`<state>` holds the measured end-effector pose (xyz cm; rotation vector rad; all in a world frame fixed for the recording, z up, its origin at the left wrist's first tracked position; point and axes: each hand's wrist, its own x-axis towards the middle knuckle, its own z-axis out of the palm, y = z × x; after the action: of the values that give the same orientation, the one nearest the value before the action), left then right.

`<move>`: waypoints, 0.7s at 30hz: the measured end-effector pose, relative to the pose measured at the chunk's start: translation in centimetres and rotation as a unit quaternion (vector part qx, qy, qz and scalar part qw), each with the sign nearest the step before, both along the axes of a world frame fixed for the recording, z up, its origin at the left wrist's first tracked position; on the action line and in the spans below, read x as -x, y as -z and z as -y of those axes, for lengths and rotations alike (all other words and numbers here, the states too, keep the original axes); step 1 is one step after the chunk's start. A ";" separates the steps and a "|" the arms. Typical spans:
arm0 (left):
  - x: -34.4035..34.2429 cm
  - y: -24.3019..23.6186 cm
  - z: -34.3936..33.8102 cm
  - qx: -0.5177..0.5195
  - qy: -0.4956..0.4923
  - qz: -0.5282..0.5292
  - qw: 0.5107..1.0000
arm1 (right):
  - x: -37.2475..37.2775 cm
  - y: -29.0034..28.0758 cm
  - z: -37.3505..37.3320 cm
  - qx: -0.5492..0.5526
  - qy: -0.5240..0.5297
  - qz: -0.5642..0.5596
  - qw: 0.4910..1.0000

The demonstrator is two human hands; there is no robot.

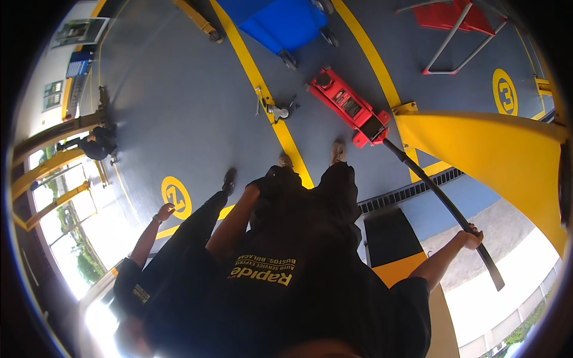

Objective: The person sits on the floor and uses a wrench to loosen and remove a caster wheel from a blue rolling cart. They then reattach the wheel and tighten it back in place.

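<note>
My right hand (pixel 471 237) is closed around the long black handle (pixel 439 191) of a red floor jack (pixel 349 104), near the handle's outer end. The jack rests on the grey floor ahead and to the right of my feet, and its handle slants back toward my right side. My left forearm (pixel 233 221) is bent in front of my body. Its hand runs into the dark clothing at my thigh, so the fingers cannot be made out. Beyond my feet, a small silver metal part with a black piece (pixel 279 111) lies by a yellow floor line, beside a wrench-like tool (pixel 259 101).
A co-worker's hand (pixel 165 212) hangs at my left. A yellow lift post (pixel 477 140) stands close on the right, beside a floor grate (pixel 412 191). Ahead are a blue wheeled cart (pixel 280 27) and a red metal-legged frame (pixel 456 18). Another person (pixel 98 143) crouches far left.
</note>
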<state>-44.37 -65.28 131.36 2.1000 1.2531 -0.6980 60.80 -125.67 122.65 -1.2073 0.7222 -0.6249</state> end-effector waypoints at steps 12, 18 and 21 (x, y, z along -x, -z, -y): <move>-3.5 3.4 4.9 0.053 0.182 0.054 0.980 | 2.7 0.4 7.5 -0.010 0.121 0.011 0.993; -6.7 1.0 4.7 -0.003 0.132 -0.029 0.991 | -1.3 -1.2 2.8 -0.002 0.129 -0.010 0.992; -8.8 0.0 6.3 0.070 0.077 -0.073 0.992 | 2.4 0.2 14.5 0.103 0.102 -0.058 0.988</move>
<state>-35.55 -71.54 131.40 2.0742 1.0916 -0.9951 58.39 -140.12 122.48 -1.3783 0.9038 -0.8186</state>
